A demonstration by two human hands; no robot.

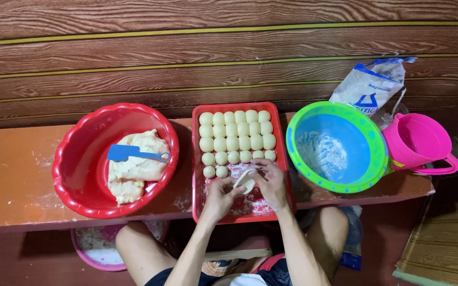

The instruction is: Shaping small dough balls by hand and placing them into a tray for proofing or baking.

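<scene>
Left hand (219,197) and right hand (271,181) meet, fingers curled.

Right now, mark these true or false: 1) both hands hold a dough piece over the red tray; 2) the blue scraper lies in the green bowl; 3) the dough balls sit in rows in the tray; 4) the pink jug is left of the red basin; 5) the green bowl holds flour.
1) True: the left hand and right hand work one dough piece over the red tray.
2) False: the blue scraper lies on the dough lump in the red basin.
3) True: the dough balls sit in rows.
4) False: the pink jug stands at the far right.
5) True: the green bowl holds some flour.
</scene>
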